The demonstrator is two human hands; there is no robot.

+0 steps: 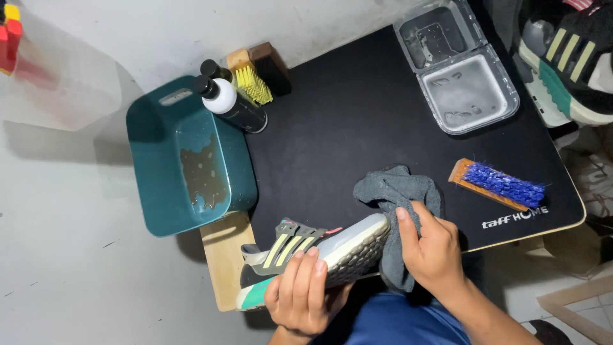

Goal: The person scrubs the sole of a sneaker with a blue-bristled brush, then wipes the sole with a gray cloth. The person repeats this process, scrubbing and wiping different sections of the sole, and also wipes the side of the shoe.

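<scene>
My left hand [300, 287] grips a grey sneaker [319, 246] with yellow stripes and a teal heel, held on its side at the near edge of the black mat [357, 121]. My right hand [431, 246] clutches a grey cloth [396, 191] and presses it against the white toe end of the sneaker's sole. The cloth bunches up above my fingers and hangs down beneath my palm.
A teal tub [185, 153] with a little water stands at the left. Two black bottles [230, 102] and a yellow-bristled brush [252, 80] sit behind it. A blue-bristled wooden brush [501, 185] lies to the right, a clear plastic container [456, 64] at the back, another sneaker [571, 61] at the far right.
</scene>
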